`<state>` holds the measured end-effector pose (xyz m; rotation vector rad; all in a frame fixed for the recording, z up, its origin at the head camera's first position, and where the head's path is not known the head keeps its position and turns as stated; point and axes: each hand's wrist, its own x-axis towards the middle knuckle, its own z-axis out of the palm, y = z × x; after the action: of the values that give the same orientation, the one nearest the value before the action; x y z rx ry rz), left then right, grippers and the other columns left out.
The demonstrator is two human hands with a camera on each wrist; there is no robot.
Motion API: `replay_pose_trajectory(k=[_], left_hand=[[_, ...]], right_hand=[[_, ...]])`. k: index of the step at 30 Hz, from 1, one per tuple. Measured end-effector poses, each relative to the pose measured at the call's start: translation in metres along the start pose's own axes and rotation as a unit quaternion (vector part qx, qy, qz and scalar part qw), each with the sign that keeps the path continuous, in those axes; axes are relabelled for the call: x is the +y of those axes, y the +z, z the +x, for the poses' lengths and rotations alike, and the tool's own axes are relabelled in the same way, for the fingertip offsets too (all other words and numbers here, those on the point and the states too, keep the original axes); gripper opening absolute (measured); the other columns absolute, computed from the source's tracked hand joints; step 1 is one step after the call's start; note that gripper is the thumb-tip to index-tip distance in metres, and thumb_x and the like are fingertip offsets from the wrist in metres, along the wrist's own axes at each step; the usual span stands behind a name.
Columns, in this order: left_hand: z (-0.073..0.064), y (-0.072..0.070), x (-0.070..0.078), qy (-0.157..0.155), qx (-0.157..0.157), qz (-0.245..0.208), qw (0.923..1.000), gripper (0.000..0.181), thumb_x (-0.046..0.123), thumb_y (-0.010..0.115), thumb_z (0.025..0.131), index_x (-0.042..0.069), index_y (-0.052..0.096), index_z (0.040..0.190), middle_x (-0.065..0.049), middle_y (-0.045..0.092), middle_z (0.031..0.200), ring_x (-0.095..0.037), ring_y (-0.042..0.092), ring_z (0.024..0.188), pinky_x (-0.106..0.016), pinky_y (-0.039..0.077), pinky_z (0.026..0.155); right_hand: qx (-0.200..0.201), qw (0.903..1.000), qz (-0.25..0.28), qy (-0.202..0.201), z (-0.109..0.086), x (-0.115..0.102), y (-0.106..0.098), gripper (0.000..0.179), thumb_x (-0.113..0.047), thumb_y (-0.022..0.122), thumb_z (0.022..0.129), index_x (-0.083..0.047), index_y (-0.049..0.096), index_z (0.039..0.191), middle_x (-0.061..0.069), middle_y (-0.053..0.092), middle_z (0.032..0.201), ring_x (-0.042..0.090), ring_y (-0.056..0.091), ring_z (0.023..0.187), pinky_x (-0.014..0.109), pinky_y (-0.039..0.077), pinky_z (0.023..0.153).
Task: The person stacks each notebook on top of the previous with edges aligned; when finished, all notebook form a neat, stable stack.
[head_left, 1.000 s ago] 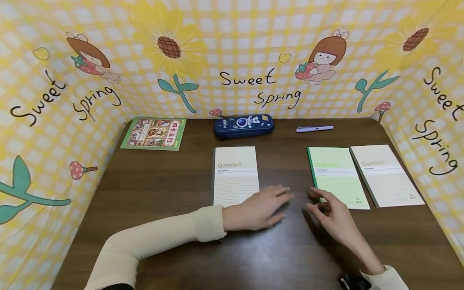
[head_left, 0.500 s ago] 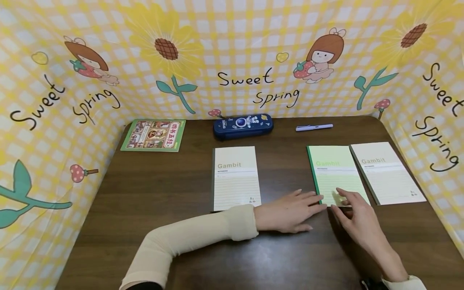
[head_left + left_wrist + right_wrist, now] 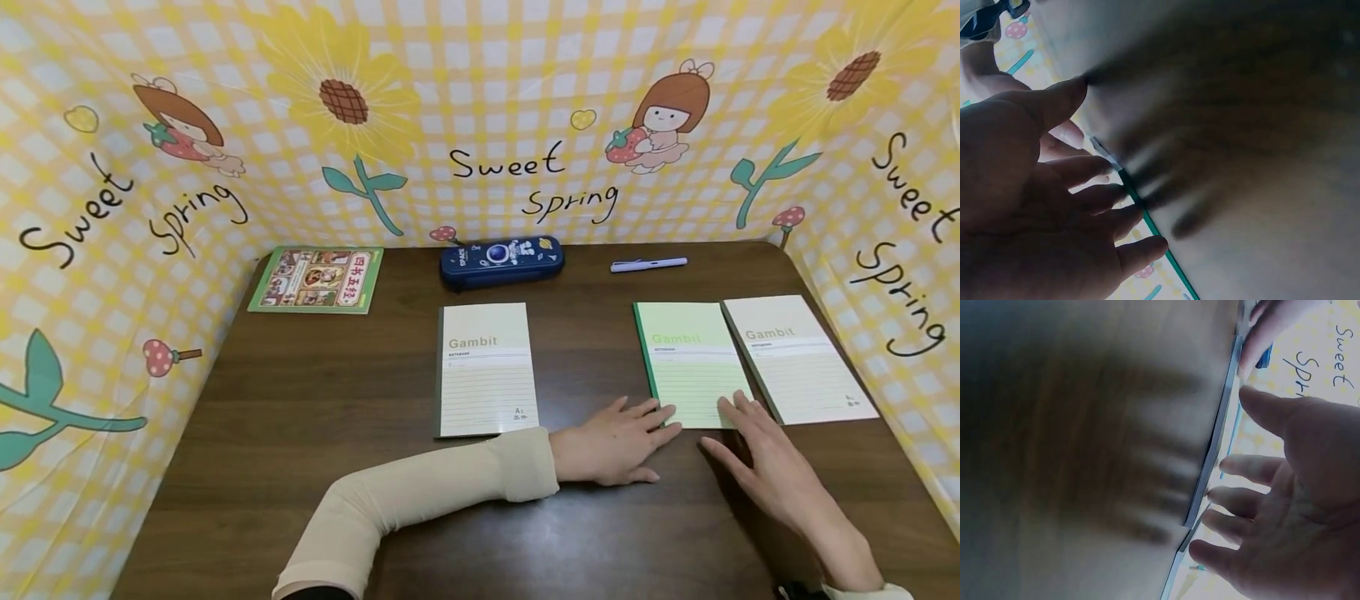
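A green-spined Gambit notebook lies flat on the table at the right. My left hand reaches across with spread fingers, its fingertips on the notebook's lower left corner by the spine. At the lower right corner rest the fingertips of my right hand, thumb held apart over the wood. A grey-spined notebook lies close against the green one's right side. Another grey-spined notebook lies mid-table, just beyond my left sleeve. In the left wrist view, straight fingers meet the green spine. The right wrist view shows my right fingers extended.
Along the back of the brown table are a green picture book, a navy space-themed pencil case and a lilac pen. A yellow checked cloth walls the back and both sides.
My left hand has moved right, from beside the middle notebook to the green one's lower left corner. My right hand has shifted right from its left edge to its lower right corner, fingers straightening.
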<state>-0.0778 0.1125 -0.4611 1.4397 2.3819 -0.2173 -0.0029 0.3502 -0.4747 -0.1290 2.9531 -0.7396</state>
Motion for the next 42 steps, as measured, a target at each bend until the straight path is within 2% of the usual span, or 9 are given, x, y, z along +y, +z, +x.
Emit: replay_pose_trajectory(k=[4,12,18,24,28,33,42], left_hand=[[-0.001,0.0,0.001,-0.003,-0.003,-0.007,1.0,0.077,0.064,0.042,0.105,0.032,0.013,0.168,0.01,0.004,0.177,-0.01,0.01,0.164,-0.039,0.028,0.131],[-0.001,-0.003,0.002,-0.004,-0.003,-0.011,0.9999,0.077,0.062,0.044,0.105,0.03,0.016,0.168,0.008,0.006,0.177,-0.011,0.012,0.164,-0.039,0.03,0.13],[-0.004,-0.005,-0.002,-0.003,-0.013,0.003,0.9999,0.078,0.062,0.047,0.104,0.028,0.019,0.168,0.007,0.01,0.177,-0.012,0.015,0.164,-0.036,0.033,0.128],[-0.012,-0.004,-0.008,0.006,-0.021,-0.018,0.9996,0.078,0.061,0.048,0.104,0.028,0.019,0.168,0.006,0.009,0.177,-0.013,0.013,0.164,-0.038,0.03,0.13],[-0.02,0.001,-0.011,0.011,-0.015,-0.026,0.9995,0.078,0.059,0.05,0.104,0.026,0.019,0.168,0.004,0.01,0.177,-0.014,0.013,0.164,-0.041,0.03,0.13],[-0.032,0.005,-0.015,0.007,-0.008,-0.024,0.9997,0.076,0.059,0.05,0.105,0.027,0.023,0.167,0.003,0.013,0.177,-0.015,0.017,0.164,-0.042,0.032,0.129],[-0.055,0.009,-0.018,0.001,0.008,-0.007,0.9999,0.072,0.057,0.052,0.105,0.026,0.03,0.165,0.003,0.02,0.176,-0.016,0.024,0.162,-0.041,0.037,0.126]], right_hand=[[-0.051,0.9982,0.02,0.023,-0.004,0.003,0.0,0.083,-0.045,0.058,0.107,0.004,0.022,0.163,0.035,0.008,0.169,0.059,0.006,0.156,0.083,0.022,0.11],[-0.059,0.9975,0.028,0.028,-0.006,0.002,0.003,0.09,-0.049,0.061,0.104,0.0,0.017,0.166,0.031,0.002,0.171,0.055,-0.002,0.158,0.083,0.017,0.112],[-0.064,0.9971,0.032,0.026,-0.005,-0.002,0.004,0.093,-0.052,0.061,0.103,-0.006,0.014,0.168,0.026,-0.001,0.174,0.051,-0.003,0.16,0.084,0.019,0.111],[-0.069,0.997,0.03,0.018,-0.007,-0.009,0.008,0.091,-0.053,0.063,0.102,-0.014,0.014,0.169,0.022,-0.002,0.175,0.051,-0.002,0.16,0.086,0.022,0.106],[-0.066,0.9975,0.027,0.003,-0.008,-0.014,0.011,0.086,-0.05,0.064,0.101,-0.018,0.021,0.168,0.022,0.002,0.175,0.054,0.002,0.159,0.086,0.022,0.106],[-0.055,0.9979,0.025,-0.021,-0.007,-0.023,0.018,0.083,-0.046,0.068,0.1,-0.018,0.027,0.167,0.025,0.006,0.174,0.057,0.007,0.157,0.085,0.018,0.112],[-0.05,0.9979,-0.023,-0.035,-0.008,-0.04,0.029,0.084,-0.051,0.067,0.099,-0.019,0.029,0.166,0.027,0.012,0.173,0.058,0.015,0.156,0.085,0.023,0.109]])
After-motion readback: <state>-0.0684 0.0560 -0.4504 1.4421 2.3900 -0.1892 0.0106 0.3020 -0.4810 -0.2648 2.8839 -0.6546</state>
